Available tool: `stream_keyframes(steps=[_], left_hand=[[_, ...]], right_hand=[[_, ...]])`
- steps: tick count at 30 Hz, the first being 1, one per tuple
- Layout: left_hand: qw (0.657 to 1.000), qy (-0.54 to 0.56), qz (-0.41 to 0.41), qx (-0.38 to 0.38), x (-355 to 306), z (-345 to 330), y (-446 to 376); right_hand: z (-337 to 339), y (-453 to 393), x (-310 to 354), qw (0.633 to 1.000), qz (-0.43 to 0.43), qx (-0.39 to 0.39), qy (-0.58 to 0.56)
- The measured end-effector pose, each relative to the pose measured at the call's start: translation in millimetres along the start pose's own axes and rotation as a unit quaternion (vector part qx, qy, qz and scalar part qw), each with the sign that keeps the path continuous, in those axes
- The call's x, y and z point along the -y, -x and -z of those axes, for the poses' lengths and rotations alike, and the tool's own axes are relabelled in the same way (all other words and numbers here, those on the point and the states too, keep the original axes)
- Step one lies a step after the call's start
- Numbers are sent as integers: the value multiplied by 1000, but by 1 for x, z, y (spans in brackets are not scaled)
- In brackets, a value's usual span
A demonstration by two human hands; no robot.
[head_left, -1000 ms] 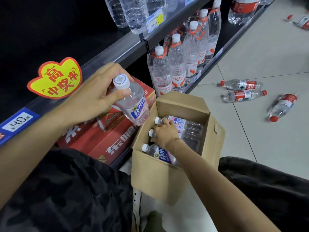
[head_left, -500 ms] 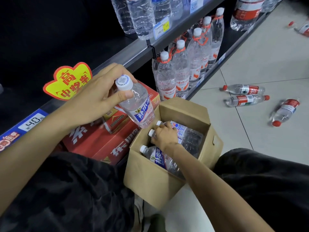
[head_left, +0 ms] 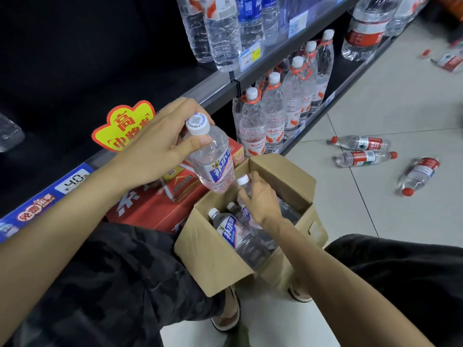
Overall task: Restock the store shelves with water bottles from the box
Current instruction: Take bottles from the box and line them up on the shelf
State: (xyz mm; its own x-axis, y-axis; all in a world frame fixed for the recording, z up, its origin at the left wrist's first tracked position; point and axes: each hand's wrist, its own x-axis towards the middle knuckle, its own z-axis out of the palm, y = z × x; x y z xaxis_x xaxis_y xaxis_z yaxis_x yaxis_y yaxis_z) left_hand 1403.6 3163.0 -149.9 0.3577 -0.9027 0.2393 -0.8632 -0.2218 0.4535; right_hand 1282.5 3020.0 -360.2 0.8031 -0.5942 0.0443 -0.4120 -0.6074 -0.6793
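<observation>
A: Item one, cardboard box [head_left: 220,261]. Status?

B: Open, on the floor between the person's knees. At least two blue-label water bottles [head_left: 238,234] lie inside on their sides; more may sit beneath, but the right arm hides that corner.

A: Item two, bottles out of the box.

B: One. The left hand [head_left: 160,144] holds a blue-label bottle [head_left: 213,161] by the neck, thumb and fingers wrapped just under the white cap, above the box's near-left corner and not yet on any shelf.

A: Right hand [head_left: 260,199]?

B: Inside the box, grip closed round the neck of a second bottle [head_left: 244,182], its cap tilted up toward the rim.

A: Item three, destination.

B: The dark shelf [head_left: 75,78] at left, behind the yellow promo tag [head_left: 125,126], appears mostly bare; one clear bottle shows at its far-left edge. No blue-label stock is visible there.

A: Estimate?

B: Early to middle. Two bottles in hand, none seen placed, several left in the box. Red-label bottles [head_left: 363,156] loose on the floor tiles are a separate lot.
</observation>
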Motion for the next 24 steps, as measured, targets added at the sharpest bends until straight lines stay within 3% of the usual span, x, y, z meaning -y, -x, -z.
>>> stream_keyframes(steps=[9,19,24], left_hand=[[1000,-3,10,-28,-15,1,-6],[998,-12,11,-65,-47,55,4],[991,-32,-12,-130,-62,103,10]], right_hand=[[58,31,4,991,3,-56,-119],[170,13,113,958,168,-163,-168],[214,3,172,943,222,-168,-184]])
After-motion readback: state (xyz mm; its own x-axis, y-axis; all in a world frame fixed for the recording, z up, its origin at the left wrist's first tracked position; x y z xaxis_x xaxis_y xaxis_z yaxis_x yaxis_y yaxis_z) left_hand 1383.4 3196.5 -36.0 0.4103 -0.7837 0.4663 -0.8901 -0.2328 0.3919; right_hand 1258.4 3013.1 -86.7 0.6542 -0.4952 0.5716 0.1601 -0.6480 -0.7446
